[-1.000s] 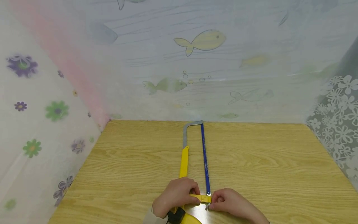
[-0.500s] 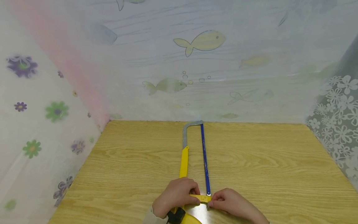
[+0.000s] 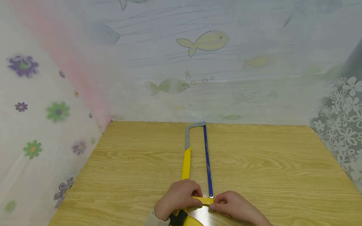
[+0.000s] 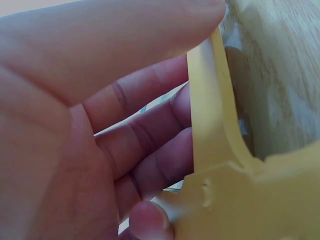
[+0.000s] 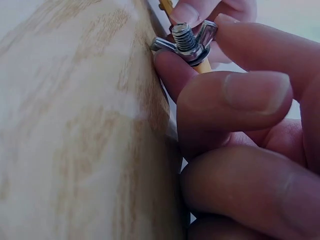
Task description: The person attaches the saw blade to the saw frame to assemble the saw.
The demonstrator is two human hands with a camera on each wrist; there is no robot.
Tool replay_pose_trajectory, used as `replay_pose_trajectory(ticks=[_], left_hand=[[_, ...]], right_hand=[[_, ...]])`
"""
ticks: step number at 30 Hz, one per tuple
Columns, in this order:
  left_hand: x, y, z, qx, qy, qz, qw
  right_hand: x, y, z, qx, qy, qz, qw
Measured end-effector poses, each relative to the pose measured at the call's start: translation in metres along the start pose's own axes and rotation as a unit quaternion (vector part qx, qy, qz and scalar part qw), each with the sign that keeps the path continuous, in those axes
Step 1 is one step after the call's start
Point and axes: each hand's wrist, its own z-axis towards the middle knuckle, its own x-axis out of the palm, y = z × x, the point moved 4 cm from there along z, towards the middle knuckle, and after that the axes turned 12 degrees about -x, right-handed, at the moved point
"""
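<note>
A hacksaw lies on the wooden table, its grey front end pointing away and its blue blade on the right side. My left hand holds the yellow end bar near the handle. In the left wrist view the thumb lies over this yellow bar and the fingers are behind it. My right hand is at the blade's near end, pinching a metal wing nut between two fingertips. A threaded bolt end sticks out through the wing nut. The left hand and wrist strap hide part of the yellow frame.
A black strap sits at the left wrist, above the saw's yellow handle. Behind the wood-grain table hangs a pale sheet printed with fish. Flowered sheets stand at the left and right edges.
The right fingertips have shifted slightly around the wing nut, and the nut's wings have turned from view. The hacksaw and left hand stay in place.
</note>
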Motion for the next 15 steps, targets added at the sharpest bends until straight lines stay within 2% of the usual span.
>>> replay_pose_trajectory(ticks=[10, 15], left_hand=[[0.0003, 0.0001, 0.0006, -0.006, -0.001, -0.013, 0.9999], [0.0002, 0.0006, 0.0003, -0.006, -0.002, -0.009, 0.9999]], right_hand=[[-0.0004, -0.0038, -0.0012, 0.001, 0.012, 0.026, 0.9996], [-0.0002, -0.0045, -0.0005, 0.000, 0.015, 0.021, 0.9997]])
